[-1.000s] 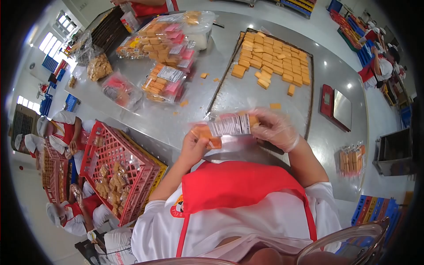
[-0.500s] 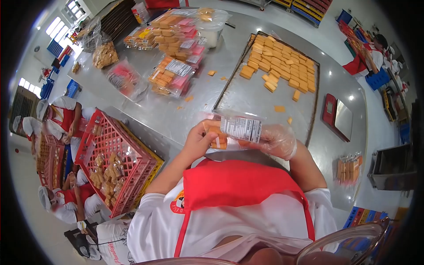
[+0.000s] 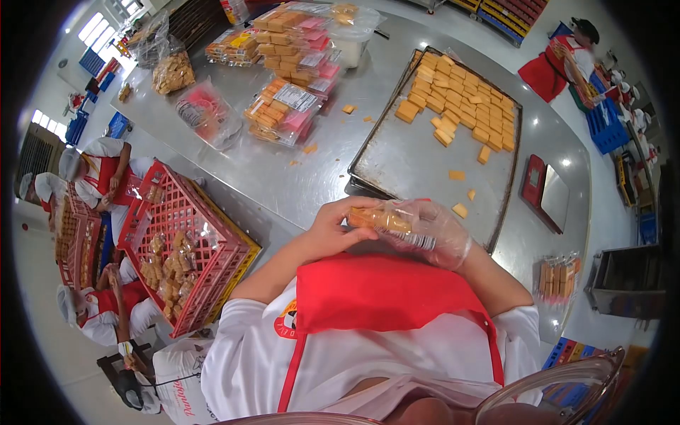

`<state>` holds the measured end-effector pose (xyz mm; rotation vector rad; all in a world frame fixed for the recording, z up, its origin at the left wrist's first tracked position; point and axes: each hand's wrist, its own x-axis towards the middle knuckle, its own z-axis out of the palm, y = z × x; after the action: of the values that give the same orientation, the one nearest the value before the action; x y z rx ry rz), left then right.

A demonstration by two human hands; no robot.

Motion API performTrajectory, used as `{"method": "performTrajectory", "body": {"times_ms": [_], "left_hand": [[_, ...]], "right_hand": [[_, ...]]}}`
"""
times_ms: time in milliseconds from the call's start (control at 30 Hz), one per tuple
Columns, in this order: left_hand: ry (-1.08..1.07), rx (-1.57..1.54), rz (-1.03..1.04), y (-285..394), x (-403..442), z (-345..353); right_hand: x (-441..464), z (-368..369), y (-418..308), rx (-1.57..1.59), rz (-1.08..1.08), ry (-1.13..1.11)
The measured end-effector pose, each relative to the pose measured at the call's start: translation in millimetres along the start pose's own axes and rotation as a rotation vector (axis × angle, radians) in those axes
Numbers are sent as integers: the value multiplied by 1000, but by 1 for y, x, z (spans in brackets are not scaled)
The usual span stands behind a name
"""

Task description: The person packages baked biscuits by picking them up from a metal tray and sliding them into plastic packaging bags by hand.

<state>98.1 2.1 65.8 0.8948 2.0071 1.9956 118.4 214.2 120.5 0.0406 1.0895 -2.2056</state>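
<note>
Close to my chest, both hands hold a clear plastic pack of orange-brown biscuit bars (image 3: 382,219). Bare fingers of my left hand (image 3: 338,225) close round its left end, thumb below. My right hand (image 3: 440,230), in a clear plastic glove, grips the other end, where a printed label partly shows. Just beyond lies a metal baking tray (image 3: 397,163) with rows of rectangular biscuits (image 3: 464,99) and a few loose pieces. To the left, filled packs (image 3: 280,110) with printed labels are stacked on the steel table (image 3: 319,163).
A red crate (image 3: 188,248) with bagged goods stands left of the table. A red-framed scale (image 3: 544,191) and another biscuit pack (image 3: 558,278) lie at right. Empty-looking plastic bags (image 3: 209,113) and a white tub (image 3: 348,49) sit farther back. Other people (image 3: 106,170) work nearby.
The pack has been turned, so its label faces down toward the right hand and the biscuits show on top. The right hand wraps further round it. The view has shifted slightly.
</note>
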Motion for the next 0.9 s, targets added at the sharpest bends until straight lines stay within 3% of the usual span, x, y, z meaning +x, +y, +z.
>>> {"method": "performTrajectory", "body": {"times_ms": [133,267,333,400,467,600,700,733,800,900], "left_hand": [[86,-163,-15,-14,0,8],[210,-392,-268,-4,3,11],[242,-462,-314,8,11,6],[207,-373,-232,-4,16,4],[161,-354,-208,-12,17,3],[149,-463,-224,-6,22,3],[314,-461,-206,2,26,7],[384,-444,-196,5,28,8],[322,-457,-162,8,26,5],[213,-529,-148,5,20,3]], "right_hand": [[11,-10,5,-250,-101,169],[8,9,-2,-348,-283,235],[7,14,-4,-380,-302,198],[8,4,-1,-441,-244,132],[7,-1,-5,-767,-259,122],[11,-6,-14,-1106,-500,0],[8,-6,-10,-574,-219,71],[8,-5,-8,-602,-241,76],[9,-2,-4,-653,-281,87],[9,1,-3,-1047,-427,18]]}}
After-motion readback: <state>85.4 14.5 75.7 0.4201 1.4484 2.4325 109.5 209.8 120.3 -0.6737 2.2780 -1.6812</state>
